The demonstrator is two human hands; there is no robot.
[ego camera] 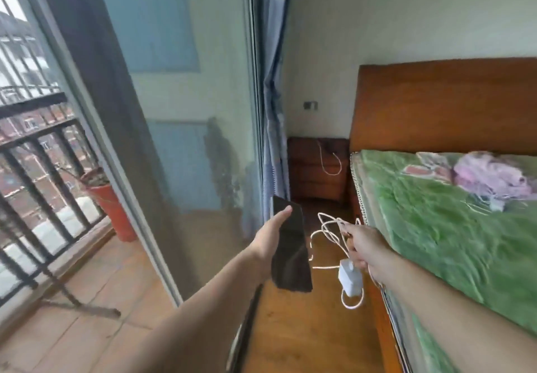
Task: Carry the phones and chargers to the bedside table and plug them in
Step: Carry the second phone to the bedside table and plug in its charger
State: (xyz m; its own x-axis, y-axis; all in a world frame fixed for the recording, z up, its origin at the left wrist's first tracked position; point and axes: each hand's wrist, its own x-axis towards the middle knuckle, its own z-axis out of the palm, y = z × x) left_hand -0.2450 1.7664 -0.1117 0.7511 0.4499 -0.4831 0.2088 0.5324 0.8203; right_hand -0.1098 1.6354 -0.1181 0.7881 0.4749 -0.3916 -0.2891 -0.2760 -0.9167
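Two bare forearms reach forward from the bottom edge, one hand at the end of each. The left hand grips dark phones by their left long edge; its thumb lies straight along the screen, tip near the top end, while the other fingers are hidden behind. The lower edge looks like a stack, but the blur stops me from telling whether there is one phone or two.

Just right of that thumb, across a narrow gap, the right hand is closed in a loose fist around a bundle of white cable. Loops fan out above and to the left of its knuckles, and one loop droops below. A single white charger block hangs right under those curled fingers, touching them or nearly so. How many separate cables make up the bundle cannot be counted.

Well beyond both sets of fingertips stands one brown bedside table in the corner, with one more white cord draped down its front. Above it on the wall is one outlet. Right of the right hand runs the bed with its green cover and wooden headboard; a pink cloth lies on it. Left of the left hand is a sliding glass door, past it a balcony railing and one red plant pot.
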